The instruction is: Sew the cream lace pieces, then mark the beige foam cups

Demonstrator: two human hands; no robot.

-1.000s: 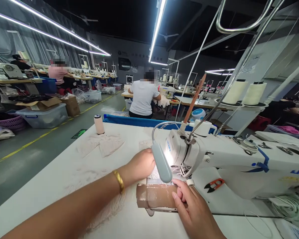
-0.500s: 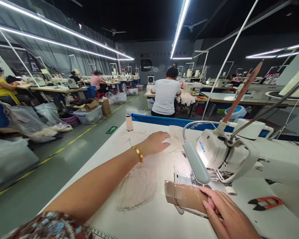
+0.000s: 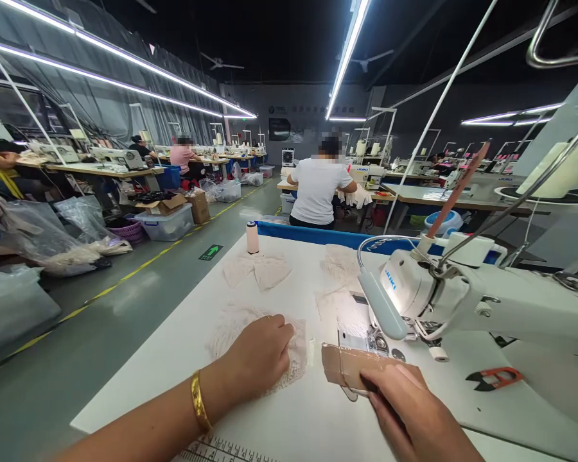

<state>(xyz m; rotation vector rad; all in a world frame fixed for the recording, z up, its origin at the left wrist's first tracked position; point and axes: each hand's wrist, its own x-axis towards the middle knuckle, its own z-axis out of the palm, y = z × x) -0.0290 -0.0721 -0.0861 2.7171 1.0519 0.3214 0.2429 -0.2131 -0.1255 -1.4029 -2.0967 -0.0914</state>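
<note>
Left hand is pressing on lace piece lying flat on white table; fingers curling down, can't tell if pinching. Right hand is clamping brown strip between thumb and fingers, just in front of sewing machine. Thread spool is standing near far edge; red snips are lying right.

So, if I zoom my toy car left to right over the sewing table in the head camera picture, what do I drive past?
Gold bracelet → left hand → shiny brown strip → orange-handled snips.
</note>
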